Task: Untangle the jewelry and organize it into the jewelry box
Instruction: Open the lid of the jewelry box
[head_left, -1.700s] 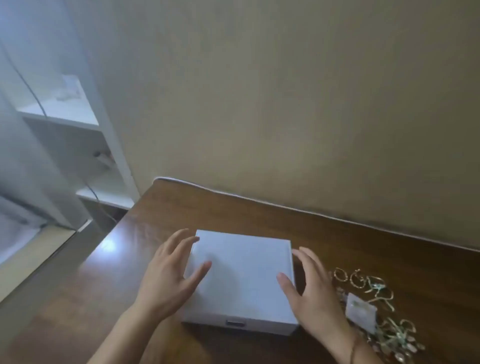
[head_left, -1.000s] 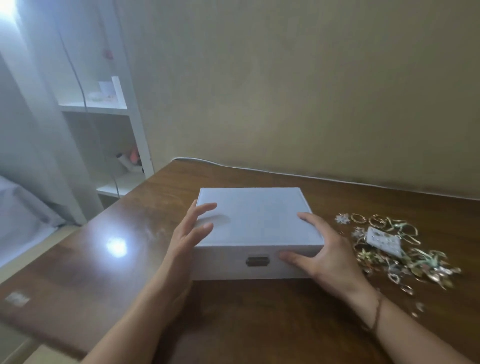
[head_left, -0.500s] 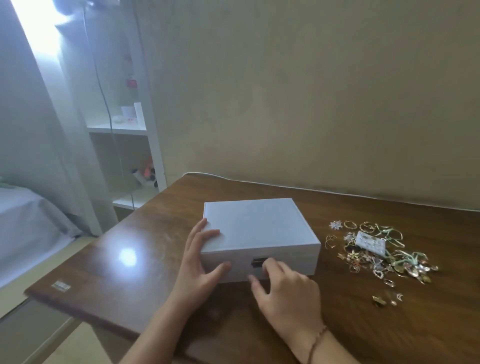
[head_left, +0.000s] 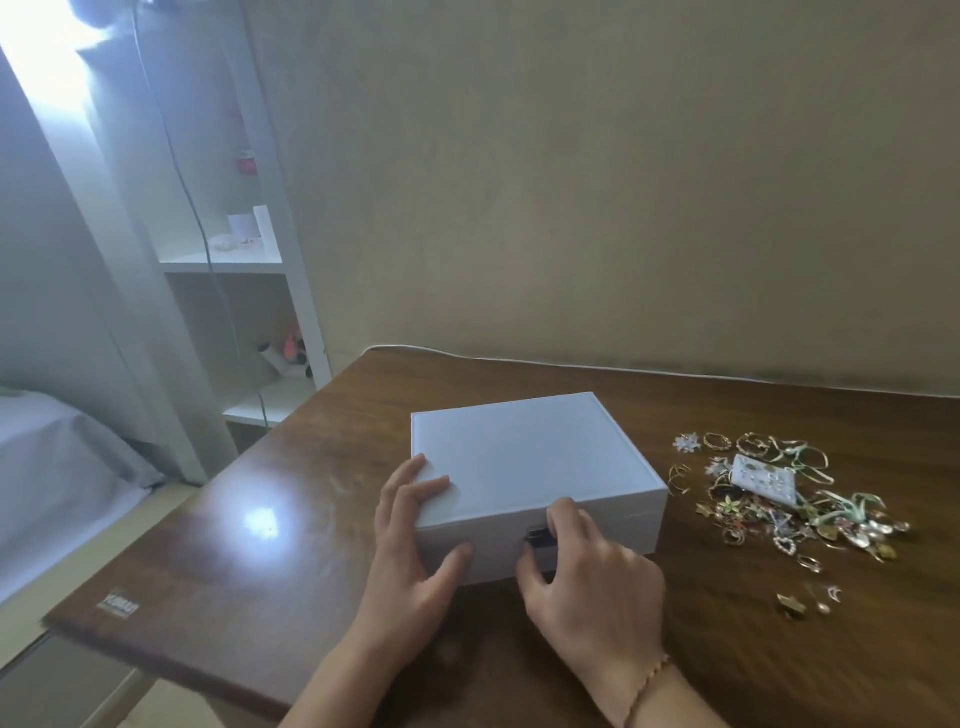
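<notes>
**Both hands on a closed jewelry box**

The white jewelry box (head_left: 524, 467) sits shut on the wooden table (head_left: 291, 540), roughly mid-table and a little toward the near edge. Its dark clasp (head_left: 537, 538) faces the person on the near wall. The right hand (head_left: 587, 577) is at that clasp, fingers curled over it and thumb below, pinching it (the clasp is mostly hidden by the fingers). The left hand (head_left: 410, 556) grips the box's near left corner, fingers laid flat on the lid and thumb pressed against the front wall.

To the right of the box, just apart from it, lies the tangled jewelry pile (head_left: 779, 504): gold hoops, chains, small charms and a white earring card (head_left: 763, 478) on top. A few stray pieces (head_left: 810, 603) lie nearer. A thin bracelet (head_left: 649, 686) circles the right wrist. Far left stands a white shelf unit (head_left: 234, 260).
</notes>
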